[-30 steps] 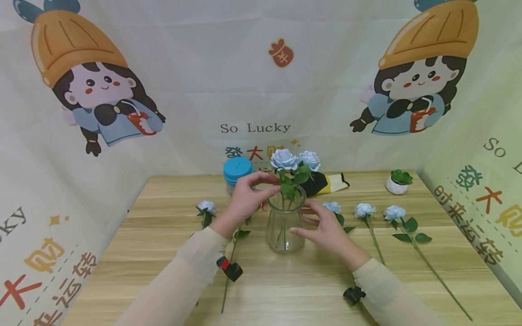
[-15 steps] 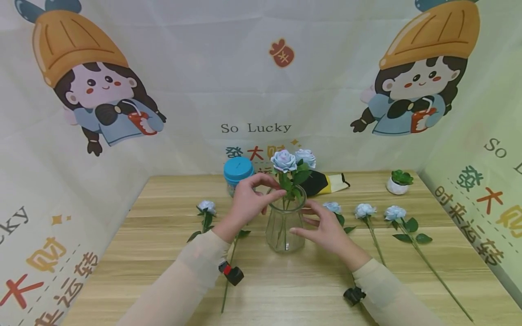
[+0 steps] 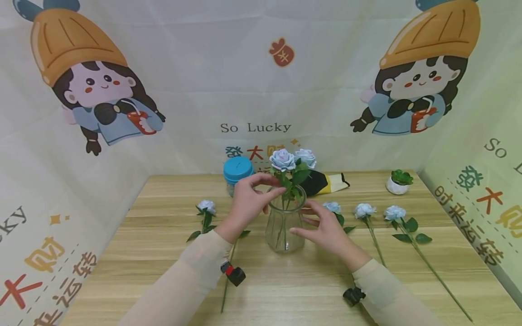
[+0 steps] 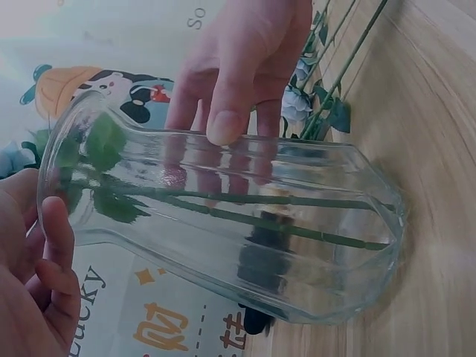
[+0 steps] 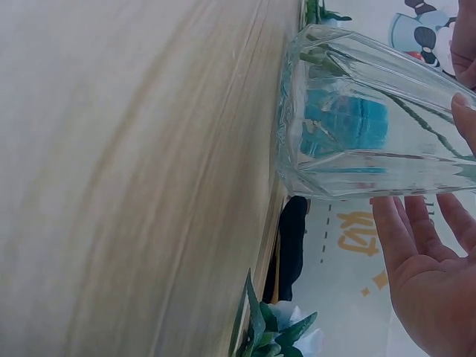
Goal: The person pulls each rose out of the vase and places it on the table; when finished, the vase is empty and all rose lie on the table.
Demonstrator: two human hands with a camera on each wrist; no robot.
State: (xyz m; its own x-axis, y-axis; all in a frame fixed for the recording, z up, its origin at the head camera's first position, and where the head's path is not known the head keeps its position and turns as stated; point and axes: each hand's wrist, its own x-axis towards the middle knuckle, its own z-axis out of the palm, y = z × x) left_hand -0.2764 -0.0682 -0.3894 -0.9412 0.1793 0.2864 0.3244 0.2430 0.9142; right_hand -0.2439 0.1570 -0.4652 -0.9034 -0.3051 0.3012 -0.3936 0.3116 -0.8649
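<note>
Two pale blue roses [image 3: 282, 160] stand in a clear glass vase [image 3: 274, 235] mid-table, their blooms and leaves above the rim. At the vase's mouth, my left hand [image 3: 250, 199] pinches one rose below its bloom; the exact grip is hidden by leaves and fingers. My right hand [image 3: 328, 228] holds the vase's right side. In the left wrist view its thumb lies on the glass and its fingers [image 4: 238, 167] show through from behind. Two green stems [image 4: 282, 216] run down inside the vase [image 5: 372, 119].
Single roses lie right of the vase, including one rose [image 3: 394, 213], and another rose [image 3: 207, 207] lies left. Behind are a blue-lidded jar [image 3: 238, 170], a black-and-yellow item [image 3: 322, 184] and a small potted succulent [image 3: 399, 182]. Printed cloth [image 3: 195, 81] hangs at the back.
My left hand has shifted slightly right at the rim. The two blooms have drawn closer together, the rear one moving left. My right hand and the vase stay put.
</note>
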